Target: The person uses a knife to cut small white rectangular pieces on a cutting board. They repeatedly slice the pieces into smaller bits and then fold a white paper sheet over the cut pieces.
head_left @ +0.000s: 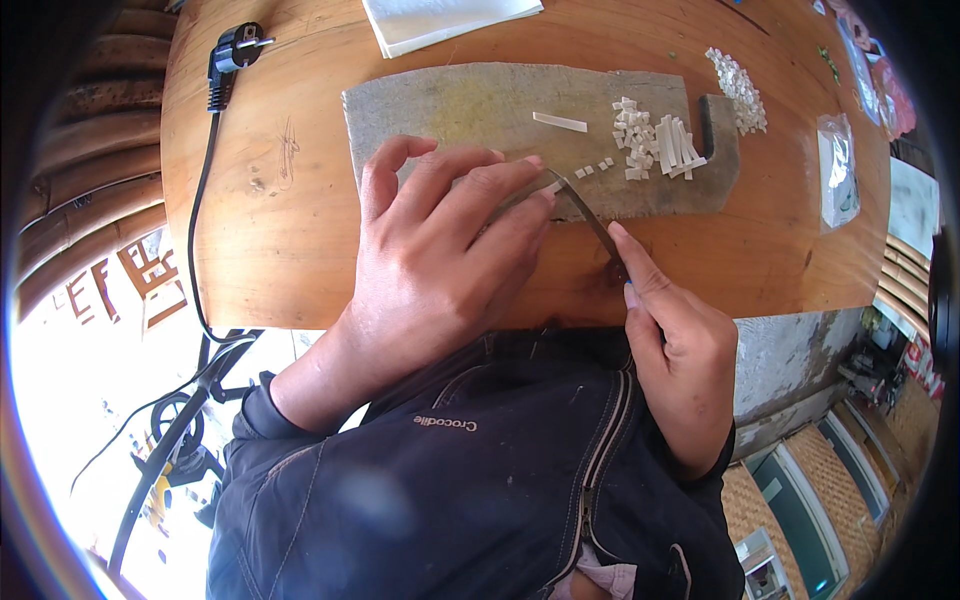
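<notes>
A worn grey wooden cutting board point(420, 105) lies on the table in front of me. My left hand point(440, 240) presses down at its near edge, thumb and index fingertip pinching a thin pale strip point(557, 186) whose end just shows. In my right hand point(685, 345) is a knife point(597, 222), its narrow dark blade slanting up to the left until the tip meets that strip end. Several small cut squares point(594, 168) sit right of the blade. Beyond them are a heap of cut pieces point(632, 135), a bunch of strips point(676, 148) and one loose strip point(560, 122).
Off the board's far right corner, a pile of white bits point(737, 90) rests on the wooden table point(270, 250). A clear plastic packet point(838, 170) is at the right edge. Folded white paper point(450, 20) lies at the back, and a black power plug point(238, 48) with its cord at far left.
</notes>
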Action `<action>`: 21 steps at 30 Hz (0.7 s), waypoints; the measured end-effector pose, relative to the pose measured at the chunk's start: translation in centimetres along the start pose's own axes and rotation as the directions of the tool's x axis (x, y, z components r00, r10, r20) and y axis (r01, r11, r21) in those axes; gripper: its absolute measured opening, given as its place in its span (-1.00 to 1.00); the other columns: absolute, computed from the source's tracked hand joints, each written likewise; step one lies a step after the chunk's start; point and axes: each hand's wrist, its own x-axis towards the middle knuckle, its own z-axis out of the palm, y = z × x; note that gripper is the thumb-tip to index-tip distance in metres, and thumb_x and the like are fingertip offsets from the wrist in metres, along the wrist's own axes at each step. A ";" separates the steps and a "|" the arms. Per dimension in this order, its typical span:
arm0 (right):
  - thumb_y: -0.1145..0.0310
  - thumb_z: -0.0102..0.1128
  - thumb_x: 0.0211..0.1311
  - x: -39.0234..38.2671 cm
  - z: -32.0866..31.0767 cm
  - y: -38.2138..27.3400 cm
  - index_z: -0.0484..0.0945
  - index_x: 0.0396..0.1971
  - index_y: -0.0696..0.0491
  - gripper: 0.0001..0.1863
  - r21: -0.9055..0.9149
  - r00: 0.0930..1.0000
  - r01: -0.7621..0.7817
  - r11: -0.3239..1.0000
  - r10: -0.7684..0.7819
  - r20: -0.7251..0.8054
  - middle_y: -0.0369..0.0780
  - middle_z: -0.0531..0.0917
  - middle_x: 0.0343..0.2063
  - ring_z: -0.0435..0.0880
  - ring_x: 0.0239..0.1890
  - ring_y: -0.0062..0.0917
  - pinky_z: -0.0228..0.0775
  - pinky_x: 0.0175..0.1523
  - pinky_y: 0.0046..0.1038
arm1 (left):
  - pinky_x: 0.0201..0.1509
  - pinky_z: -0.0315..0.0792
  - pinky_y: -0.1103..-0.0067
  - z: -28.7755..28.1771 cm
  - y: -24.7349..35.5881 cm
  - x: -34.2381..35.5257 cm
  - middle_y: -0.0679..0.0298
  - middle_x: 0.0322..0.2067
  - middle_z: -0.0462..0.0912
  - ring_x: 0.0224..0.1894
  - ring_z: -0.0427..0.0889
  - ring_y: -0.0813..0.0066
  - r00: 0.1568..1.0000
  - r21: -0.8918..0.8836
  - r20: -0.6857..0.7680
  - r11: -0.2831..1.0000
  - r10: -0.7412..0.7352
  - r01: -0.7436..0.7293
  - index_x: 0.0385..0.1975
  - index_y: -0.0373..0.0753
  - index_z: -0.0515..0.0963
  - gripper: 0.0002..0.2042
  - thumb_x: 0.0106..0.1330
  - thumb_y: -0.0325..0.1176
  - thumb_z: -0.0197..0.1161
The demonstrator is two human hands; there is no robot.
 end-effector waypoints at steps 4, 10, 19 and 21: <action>0.68 0.23 0.24 0.1 -0.3 -0.6 0.60 0.29 -0.02 -0.41 0.028 0.998 -0.065 0.998 0.064 0.010 -0.10 0.50 -0.55 0.41 -0.56 -0.53 0.38 -0.37 -0.45 | 0.08 0.47 0.30 0.0 -0.1 -0.1 0.29 -0.04 0.74 -0.02 0.68 0.24 1.000 -0.026 0.000 1.000 0.006 -0.006 -0.16 -0.17 0.73 -0.73 0.10 -0.47 0.50; 0.69 0.21 0.27 -0.1 -0.1 -0.6 0.62 0.27 0.00 -0.45 0.087 0.999 -0.038 0.995 0.038 -0.005 -0.08 0.53 -0.53 0.35 -0.54 -0.61 0.34 -0.36 -0.52 | 0.06 0.49 0.30 0.1 -0.2 -0.2 0.27 -0.03 0.73 -0.02 0.67 0.20 1.000 -0.034 -0.005 0.999 0.011 -0.011 -0.16 -0.18 0.73 -0.73 0.09 -0.48 0.49; 0.68 0.26 0.15 -0.4 0.2 -0.3 0.57 0.33 -0.06 -0.32 -0.007 1.000 0.023 1.000 -0.023 0.002 -0.09 0.51 -0.55 0.54 -0.56 -0.31 0.45 -0.35 -0.29 | 0.03 0.52 0.31 0.2 -0.2 -0.3 0.25 -0.03 0.72 -0.03 0.67 0.18 1.000 -0.043 -0.014 0.999 0.003 -0.004 -0.17 -0.18 0.73 -0.72 0.08 -0.50 0.49; 0.68 0.26 0.16 -0.3 0.3 -0.3 0.58 0.32 -0.05 -0.33 -0.030 0.999 0.034 0.999 -0.034 -0.002 -0.08 0.52 -0.55 0.54 -0.57 -0.31 0.45 -0.35 -0.29 | 0.03 0.53 0.31 0.3 -0.2 -0.2 0.25 -0.03 0.72 -0.03 0.67 0.18 1.000 -0.047 -0.015 0.999 0.004 -0.005 -0.17 -0.18 0.73 -0.72 0.08 -0.50 0.49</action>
